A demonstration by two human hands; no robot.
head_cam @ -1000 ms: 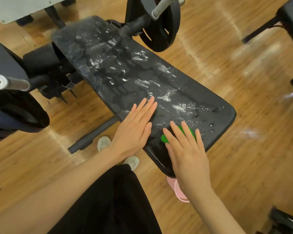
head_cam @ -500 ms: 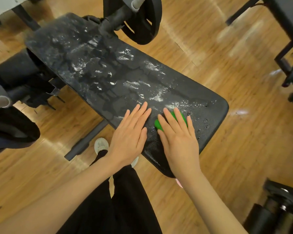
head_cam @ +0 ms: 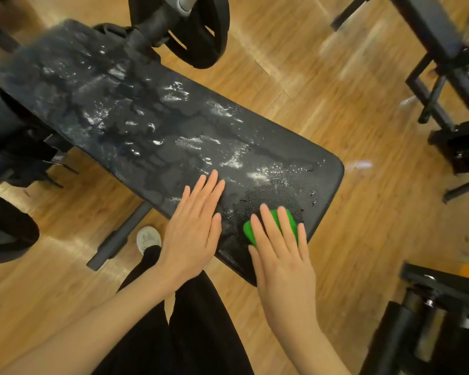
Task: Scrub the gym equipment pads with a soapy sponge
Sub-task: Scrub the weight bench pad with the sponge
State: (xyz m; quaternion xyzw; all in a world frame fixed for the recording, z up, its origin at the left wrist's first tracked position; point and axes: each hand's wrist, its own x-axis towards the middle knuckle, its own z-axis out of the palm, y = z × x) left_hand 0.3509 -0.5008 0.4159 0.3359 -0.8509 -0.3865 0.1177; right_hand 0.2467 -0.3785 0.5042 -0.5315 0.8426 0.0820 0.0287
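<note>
A long black bench pad (head_cam: 152,123) runs from the upper left to the lower right, wet and streaked with white soap suds. My left hand (head_cam: 192,231) lies flat on the pad's near edge with straight fingers. My right hand (head_cam: 279,255) presses a green sponge (head_cam: 289,220) onto the pad's near right corner with straight fingers; most of the sponge is hidden beneath them.
A black weight plate on a bar (head_cam: 198,31) stands behind the pad. A dark metal frame (head_cam: 444,85) is at the right and another machine (head_cam: 433,315) at the lower right. The bench foot bar (head_cam: 119,236) crosses the wooden floor beside my shoe (head_cam: 148,239).
My right hand has slid the sponge to the right and toward the pad's near corner, away from my left hand. My left hand stays flat on the pad.
</note>
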